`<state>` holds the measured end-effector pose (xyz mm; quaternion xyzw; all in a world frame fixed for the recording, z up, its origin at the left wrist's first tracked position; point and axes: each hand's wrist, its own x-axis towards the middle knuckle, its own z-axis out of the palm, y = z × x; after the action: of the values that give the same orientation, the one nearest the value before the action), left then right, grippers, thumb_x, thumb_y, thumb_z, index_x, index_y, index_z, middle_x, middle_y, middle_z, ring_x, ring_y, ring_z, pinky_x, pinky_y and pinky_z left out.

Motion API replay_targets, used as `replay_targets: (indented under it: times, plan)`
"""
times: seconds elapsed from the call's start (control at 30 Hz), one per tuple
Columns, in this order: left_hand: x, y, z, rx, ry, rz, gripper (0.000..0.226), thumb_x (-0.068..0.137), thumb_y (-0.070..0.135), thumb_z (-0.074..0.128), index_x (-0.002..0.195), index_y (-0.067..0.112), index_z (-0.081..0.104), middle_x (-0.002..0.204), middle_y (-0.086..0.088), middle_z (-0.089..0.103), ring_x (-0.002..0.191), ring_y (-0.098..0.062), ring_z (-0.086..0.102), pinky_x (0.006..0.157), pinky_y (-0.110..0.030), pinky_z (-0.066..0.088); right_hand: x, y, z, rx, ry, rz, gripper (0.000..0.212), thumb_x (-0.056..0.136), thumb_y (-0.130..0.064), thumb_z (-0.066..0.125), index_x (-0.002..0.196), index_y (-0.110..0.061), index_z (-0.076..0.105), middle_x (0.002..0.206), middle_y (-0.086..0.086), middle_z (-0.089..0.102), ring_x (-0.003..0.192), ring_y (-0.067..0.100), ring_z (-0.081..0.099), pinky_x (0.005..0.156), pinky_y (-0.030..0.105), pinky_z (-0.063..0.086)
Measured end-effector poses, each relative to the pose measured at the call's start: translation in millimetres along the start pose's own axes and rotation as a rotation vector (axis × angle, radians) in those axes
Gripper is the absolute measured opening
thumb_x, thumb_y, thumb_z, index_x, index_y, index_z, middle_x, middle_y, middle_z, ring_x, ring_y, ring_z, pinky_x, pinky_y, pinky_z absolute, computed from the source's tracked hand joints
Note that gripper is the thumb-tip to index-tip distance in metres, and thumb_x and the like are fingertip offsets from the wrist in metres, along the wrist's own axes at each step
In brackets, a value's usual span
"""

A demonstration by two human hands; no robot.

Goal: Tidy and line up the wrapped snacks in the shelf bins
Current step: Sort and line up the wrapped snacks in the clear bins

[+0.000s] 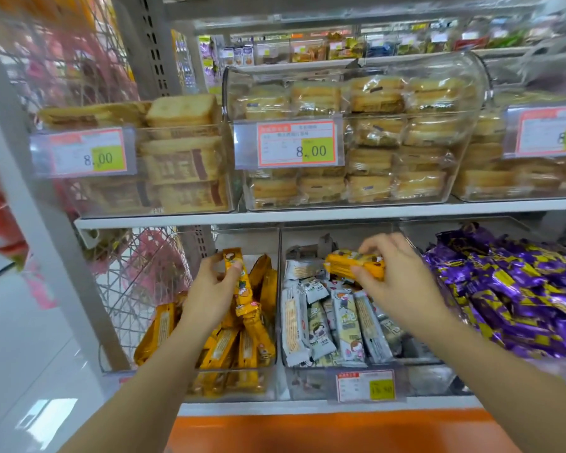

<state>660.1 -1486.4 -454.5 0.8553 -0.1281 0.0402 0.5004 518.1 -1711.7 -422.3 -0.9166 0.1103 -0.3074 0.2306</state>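
Left hand (209,297) fingers pinch yellow bar (242,292); right hand (399,289) fingers pinch orange bar (347,267); price tag (296,143) reads 8.00.

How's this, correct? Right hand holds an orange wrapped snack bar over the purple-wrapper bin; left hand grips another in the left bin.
No. Head view: the right hand holds the orange wrapped snack bar over the middle clear plastic bin of white-grey bars; the rest holds.
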Motion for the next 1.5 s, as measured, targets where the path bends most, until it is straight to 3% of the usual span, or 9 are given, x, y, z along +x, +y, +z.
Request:
replay_targets:
  times: [0.1, 0.23, 0.33, 0.5, 0.8, 0.93, 1.13, 1.3, 1.5]
  plan:
    - [-3, -7, -14, -0.011, 0.056, -0.039, 0.052, 0.093, 0.043, 0.054, 0.135, 0.017, 0.041, 0.114, -0.002, 0.056, 0.102, -0.021, 0.056, 0.078, -0.029, 0.035, -16, -50, 11, 0.144, -0.025, -0.178, 0.01, 0.09, -0.022, 0.056, 0.091, -0.028, 0.048, 0.096, -0.014, 0.038, 0.083, 0.002, 0.048, 0.067, 0.019, 0.04]
    - [-3, -21, -34, 0.113, 0.043, -0.094, 0.046, 0.092, 0.029, 0.059, 0.131, 0.014, 0.043, 0.105, -0.003, 0.06, 0.098, -0.027, 0.059, 0.076, -0.034, 0.041, -12, -92, 57, 0.1, -0.109, -0.257, 0.008, 0.095, -0.03, 0.05, 0.097, -0.023, 0.052, 0.105, -0.01, 0.039, 0.083, 0.014, 0.054, 0.068, 0.029, 0.045]
    - [-5, -34, -46, 0.177, -0.019, -0.11, 0.041, 0.089, 0.021, 0.062, 0.127, 0.012, 0.051, 0.116, -0.01, 0.064, 0.103, -0.028, 0.06, 0.088, -0.038, 0.047, -2, -104, 87, 0.001, -0.236, -0.185, 0.031, 0.096, -0.04, 0.045, 0.121, -0.022, 0.05, 0.12, -0.006, 0.037, 0.105, 0.018, 0.05, 0.087, 0.031, 0.042]
    - [-15, -28, -59, 0.089, -0.07, 0.011, 0.021, 0.091, 0.016, 0.061, 0.111, 0.023, 0.057, 0.108, -0.003, 0.064, 0.095, -0.014, 0.062, 0.074, -0.025, 0.046, -4, -102, 83, -0.045, -0.411, -0.273, 0.045, 0.099, -0.039, 0.04, 0.142, -0.027, 0.036, 0.143, -0.008, 0.035, 0.131, 0.016, 0.031, 0.113, 0.034, 0.02]
    - [-24, 31, -6, 0.029, -0.226, 0.316, 0.022, 0.093, 0.022, 0.058, 0.097, 0.044, 0.056, 0.101, 0.023, 0.06, 0.095, 0.013, 0.055, 0.079, -0.012, 0.046, 30, 16, 9, 0.13, -0.225, 0.151, 0.026, 0.093, -0.015, 0.055, 0.118, -0.013, 0.063, 0.112, 0.003, 0.066, 0.096, 0.011, 0.058, 0.086, 0.019, 0.043]
    - [-17, 34, 23, 0.035, -0.225, 0.347, 0.021, 0.094, 0.021, 0.056, 0.098, 0.041, 0.056, 0.1, 0.029, 0.054, 0.087, 0.023, 0.049, 0.071, 0.001, 0.04, 59, 63, 12, -0.066, -0.513, 0.193, 0.044, 0.093, -0.02, 0.058, 0.136, -0.014, 0.048, 0.133, 0.004, 0.055, 0.117, 0.016, 0.054, 0.086, 0.014, 0.036]
    - [1, 29, 50, 0.002, -0.208, 0.3, 0.024, 0.094, 0.026, 0.056, 0.091, 0.05, 0.055, 0.102, 0.02, 0.062, 0.087, 0.003, 0.06, 0.077, -0.021, 0.051, 96, 75, 37, -0.361, -0.797, 0.087, 0.063, 0.089, -0.035, 0.062, 0.144, -0.02, 0.034, 0.144, 0.002, 0.042, 0.124, 0.019, 0.045, 0.079, 0.016, 0.031]
    - [9, 29, 56, 0.003, -0.249, 0.3, 0.019, 0.093, 0.029, 0.056, 0.09, 0.048, 0.057, 0.096, 0.022, 0.065, 0.086, 0.001, 0.062, 0.079, -0.025, 0.051, 105, 90, 62, -0.456, -0.882, 0.101, 0.082, 0.072, -0.054, 0.073, 0.14, -0.026, 0.038, 0.145, 0.0, 0.042, 0.124, 0.022, 0.046, 0.094, 0.027, 0.039]
    - [11, 24, 57, -0.059, -0.277, 0.313, 0.017, 0.092, 0.028, 0.057, 0.092, 0.045, 0.058, 0.099, 0.017, 0.064, 0.089, 0.004, 0.059, 0.076, -0.017, 0.049, 104, 97, 62, -0.621, -0.786, 0.044, 0.052, 0.077, -0.052, 0.069, 0.123, -0.029, 0.059, 0.128, -0.004, 0.056, 0.117, 0.022, 0.05, 0.106, 0.043, 0.03]
